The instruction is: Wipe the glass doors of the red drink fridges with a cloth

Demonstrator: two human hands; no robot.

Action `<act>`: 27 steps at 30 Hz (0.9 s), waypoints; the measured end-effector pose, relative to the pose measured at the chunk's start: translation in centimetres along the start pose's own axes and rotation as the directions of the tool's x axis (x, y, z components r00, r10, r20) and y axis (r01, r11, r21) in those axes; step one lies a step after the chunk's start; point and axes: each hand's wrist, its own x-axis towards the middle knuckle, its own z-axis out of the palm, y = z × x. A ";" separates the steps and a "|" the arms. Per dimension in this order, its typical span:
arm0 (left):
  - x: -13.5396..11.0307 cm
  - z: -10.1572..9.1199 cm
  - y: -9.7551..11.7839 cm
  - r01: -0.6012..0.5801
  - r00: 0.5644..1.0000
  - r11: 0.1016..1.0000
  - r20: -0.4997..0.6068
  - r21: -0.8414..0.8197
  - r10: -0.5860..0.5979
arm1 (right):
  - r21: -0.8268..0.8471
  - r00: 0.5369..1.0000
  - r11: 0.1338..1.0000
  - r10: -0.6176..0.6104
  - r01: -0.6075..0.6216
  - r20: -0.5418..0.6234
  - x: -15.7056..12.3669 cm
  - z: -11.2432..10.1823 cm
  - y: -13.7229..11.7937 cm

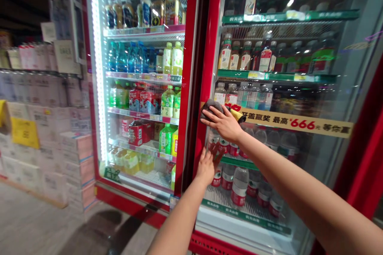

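With fingers stretched out, my right hand point(223, 122) presses a grey cloth point(212, 107) flat against the glass door point(314, 175) of the right-hand drinks fridge. The cloth has a yellow side that shows beyond the wrist side of the hand. It lies over the left end of a yellow promotional strip point(299, 123) stuck across the glass. Lower down, my left hand point(206, 167) rests with its fingers apart near the left edge of the same door and holds nothing. Its fingertips appear to touch the glass, where a reflection meets them.
Beside this fridge stands a second lit one with a red frame point(184, 87) and shelves of bottles and cans. Bottled water point(239, 187) stands behind the right door. Stacked cartons point(76, 159) and a yellow sign point(25, 132) are at the left, above a grey floor point(36, 227).
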 end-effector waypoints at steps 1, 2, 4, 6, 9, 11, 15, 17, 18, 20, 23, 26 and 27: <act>-0.7 0.5 0.1 0.001 1.000 1.000 0.017 0.004 -0.001 | 0.017 0.998 0.998 -0.056 0.056 0.016 0.2 0.6 -0.5; -1.4 1.0 0.2 0.000 0.999 1.000 0.035 0.012 -0.001 | 0.041 0.990 0.990 -0.133 0.132 0.038 0.2 1.2 -1.2; -2.6 2.1 0.1 0.009 0.998 0.999 0.061 0.033 -0.011 | 0.089 0.958 0.959 -0.277 0.270 0.079 0.2 2.4 -2.3; -3.3 3.1 -0.1 0.025 0.997 0.999 0.074 0.038 -0.028 | 0.115 0.938 0.939 -0.334 0.324 0.090 0.2 2.8 -2.7; -3.5 3.9 -0.4 0.013 0.996 1.000 0.084 0.024 -0.015 | 0.086 0.981 0.978 -0.192 0.188 0.037 0.5 2.2 -2.2; -3.5 4.0 -0.6 0.000 0.997 1.000 0.073 0.019 -0.002 | 0.062 0.998 0.996 -0.058 0.059 -0.007 0.6 1.9 -2.2; -3.4 4.1 -0.5 0.022 0.998 1.000 0.050 0.015 -0.023 | 0.107 0.987 0.982 -0.159 0.154 0.035 -0.2 3.2 -4.0; -3.4 4.1 -0.4 0.029 0.998 1.000 0.054 0.009 -0.029 | 0.143 0.959 0.954 -0.275 0.263 0.068 -0.7 3.7 -4.5; -3.4 4.0 -0.4 0.024 0.998 1.000 0.053 0.008 -0.025 | 0.147 0.953 0.948 -0.294 0.281 0.069 -0.9 3.7 -4.3; -3.3 3.8 -0.3 0.008 0.999 1.000 0.035 0.010 -0.008 | 0.112 0.976 0.971 -0.215 0.210 0.035 -1.6 3.1 -3.3; -3.3 3.6 -0.3 -0.017 1.000 1.000 -0.020 0.004 0.017 | 0.013 0.996 0.998 0.069 -0.068 -0.062 -3.2 2.0 -2.2; -3.4 3.5 -0.2 -0.022 0.999 0.999 -0.048 -0.026 0.021 | -0.035 0.983 0.985 0.164 -0.168 -0.083 -5.1 2.1 -3.0; -3.4 3.6 -0.2 -0.019 0.999 0.999 -0.051 -0.035 0.018 | -0.035 0.988 0.990 0.136 -0.139 -0.070 -5.5 2.4 -3.4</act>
